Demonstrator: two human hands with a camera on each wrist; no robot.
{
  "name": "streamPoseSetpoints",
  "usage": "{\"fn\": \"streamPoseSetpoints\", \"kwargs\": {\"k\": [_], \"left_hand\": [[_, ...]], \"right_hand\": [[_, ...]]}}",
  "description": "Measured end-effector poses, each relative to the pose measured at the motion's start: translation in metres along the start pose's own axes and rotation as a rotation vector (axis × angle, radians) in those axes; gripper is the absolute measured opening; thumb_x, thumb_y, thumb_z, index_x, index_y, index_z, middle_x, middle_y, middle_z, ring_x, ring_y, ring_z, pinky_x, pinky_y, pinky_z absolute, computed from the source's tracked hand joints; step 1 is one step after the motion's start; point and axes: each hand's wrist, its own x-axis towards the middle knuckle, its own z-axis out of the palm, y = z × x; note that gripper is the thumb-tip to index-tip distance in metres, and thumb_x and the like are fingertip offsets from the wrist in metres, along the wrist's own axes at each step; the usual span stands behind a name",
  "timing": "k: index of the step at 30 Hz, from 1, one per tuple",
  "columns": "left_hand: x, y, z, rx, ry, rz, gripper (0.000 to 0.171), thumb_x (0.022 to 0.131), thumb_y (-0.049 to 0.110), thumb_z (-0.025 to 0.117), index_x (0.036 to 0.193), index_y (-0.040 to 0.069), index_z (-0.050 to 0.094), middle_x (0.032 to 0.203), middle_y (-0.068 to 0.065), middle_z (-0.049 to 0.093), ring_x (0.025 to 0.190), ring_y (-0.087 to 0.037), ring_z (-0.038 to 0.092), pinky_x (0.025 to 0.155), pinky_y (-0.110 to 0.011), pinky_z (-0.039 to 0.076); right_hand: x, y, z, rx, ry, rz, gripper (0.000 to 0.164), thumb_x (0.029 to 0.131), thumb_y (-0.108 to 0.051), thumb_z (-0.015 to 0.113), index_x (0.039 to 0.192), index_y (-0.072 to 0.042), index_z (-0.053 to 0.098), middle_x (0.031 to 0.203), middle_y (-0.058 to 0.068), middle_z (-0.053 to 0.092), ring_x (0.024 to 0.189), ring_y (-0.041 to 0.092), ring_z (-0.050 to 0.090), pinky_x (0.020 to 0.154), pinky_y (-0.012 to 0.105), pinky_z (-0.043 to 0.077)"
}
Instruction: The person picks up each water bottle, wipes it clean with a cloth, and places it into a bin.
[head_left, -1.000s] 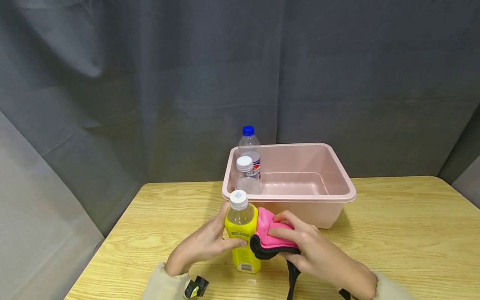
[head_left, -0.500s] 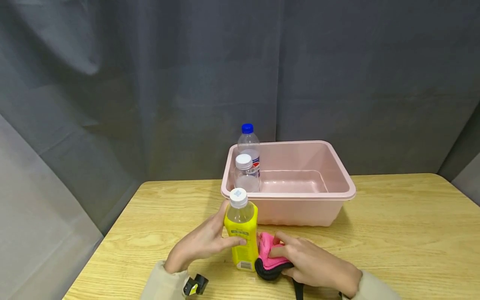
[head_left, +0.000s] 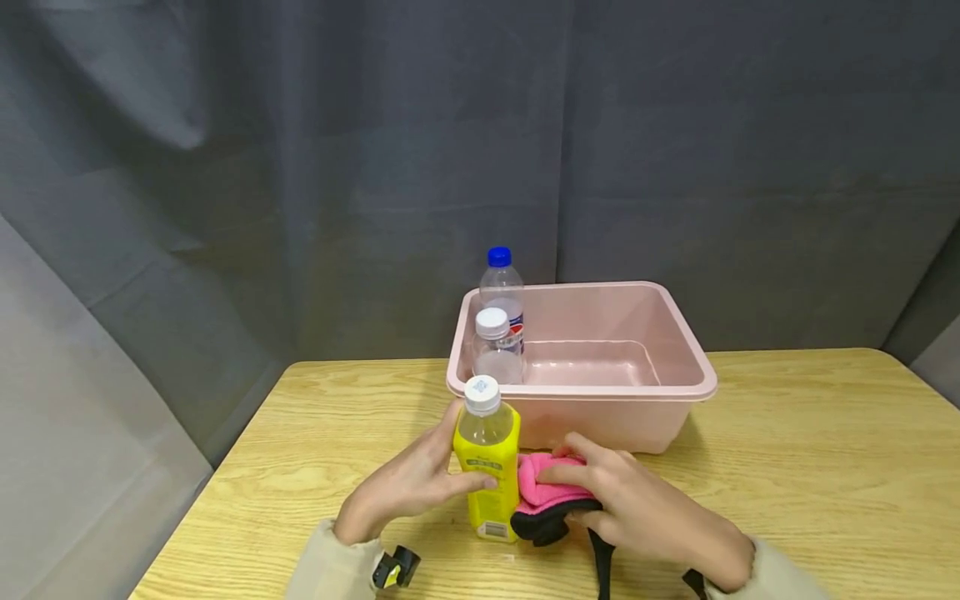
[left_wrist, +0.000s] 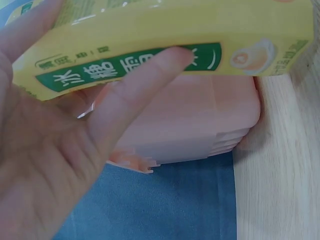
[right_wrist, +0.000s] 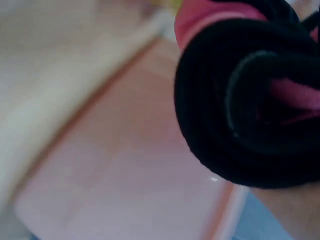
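A yellow-labelled drink bottle (head_left: 486, 454) with a white cap stands upright at the front of the table. My left hand (head_left: 412, 492) grips it from the left, thumb across the label; the left wrist view shows the bottle's label (left_wrist: 120, 67) close up, with a green band. To the right, my right hand (head_left: 637, 504) holds a bunched pink cloth (head_left: 551, 482) with black edging against the bottle's right side. A black strap (head_left: 602, 567) hangs below the cloth. In the right wrist view the folded black edge (right_wrist: 210, 125) covers most of the fingers.
Right behind the bottle stands a pink plastic basin (head_left: 600, 417). At its left end are a clear bottle with a blue cap (head_left: 500, 287) and a clear bottle with a white cap (head_left: 497, 358). A dark curtain (head_left: 420, 167) hangs behind the table.
The pink cloth in my right hand went down along the bottle's right side, then back up slightly. My left hand and the bottle have stayed in place.
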Motion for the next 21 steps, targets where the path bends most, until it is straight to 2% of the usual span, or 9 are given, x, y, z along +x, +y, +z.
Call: {"fn": "streamPoseSetpoints", "kwargs": {"k": [4,8,10,14,18,21], "left_hand": [[0.000,0.000,0.000,-0.008,-0.007,-0.002,0.095,0.092,0.012,0.075,0.159,0.013,0.008,0.145,-0.019,0.051,0.129,-0.033,0.054,0.109,-0.052,0.043],[0.000,-0.002,0.000,-0.013,-0.011,0.015,0.094,0.093,0.012,0.075,0.159,0.013,0.008,0.143,-0.018,0.053,0.128,-0.032,0.055,0.109,-0.049,0.044],[0.000,-0.002,0.000,-0.011,-0.012,0.022,0.093,0.093,0.012,0.074,0.158,0.014,0.009,0.142,-0.017,0.054,0.126,-0.031,0.057,0.108,-0.048,0.044],[0.000,-0.002,0.001,-0.007,-0.013,0.020,0.093,0.093,0.013,0.074,0.159,0.015,0.008,0.141,-0.016,0.056,0.125,-0.030,0.058,0.107,-0.047,0.045],[0.000,-0.002,0.000,-0.004,-0.012,0.016,0.095,0.093,0.012,0.074,0.159,0.015,0.007,0.142,-0.018,0.054,0.127,-0.031,0.056,0.108,-0.048,0.045],[0.000,-0.002,0.000,0.000,-0.009,0.013,0.096,0.093,0.012,0.075,0.160,0.016,0.006,0.143,-0.018,0.054,0.127,-0.031,0.056,0.109,-0.048,0.044]], "right_hand": [[0.005,-0.013,-0.014,-0.002,0.192,-0.052,0.060,0.067,0.005,0.088,0.121,-0.018,0.073,0.118,0.001,0.059,0.092,0.018,0.063,0.081,0.035,0.058],[0.010,-0.020,-0.023,0.035,0.404,-0.109,0.065,0.063,0.012,0.085,0.122,-0.014,0.072,0.120,0.005,0.061,0.098,0.022,0.064,0.090,0.021,0.050],[0.012,-0.022,-0.025,0.077,0.475,-0.119,0.066,0.063,0.014,0.084,0.123,-0.013,0.071,0.122,0.008,0.061,0.104,0.024,0.062,0.097,0.016,0.044],[0.015,-0.024,-0.026,0.122,0.506,-0.121,0.071,0.064,0.015,0.083,0.127,-0.014,0.070,0.126,0.011,0.059,0.110,0.028,0.058,0.103,0.014,0.039],[0.016,-0.023,-0.025,0.080,0.482,-0.142,0.071,0.063,0.013,0.084,0.126,-0.016,0.070,0.126,0.012,0.058,0.107,0.030,0.059,0.102,0.013,0.039],[0.017,-0.023,-0.026,0.048,0.473,-0.166,0.069,0.064,0.011,0.084,0.125,-0.016,0.070,0.125,0.011,0.059,0.104,0.030,0.061,0.099,0.016,0.044]]}}
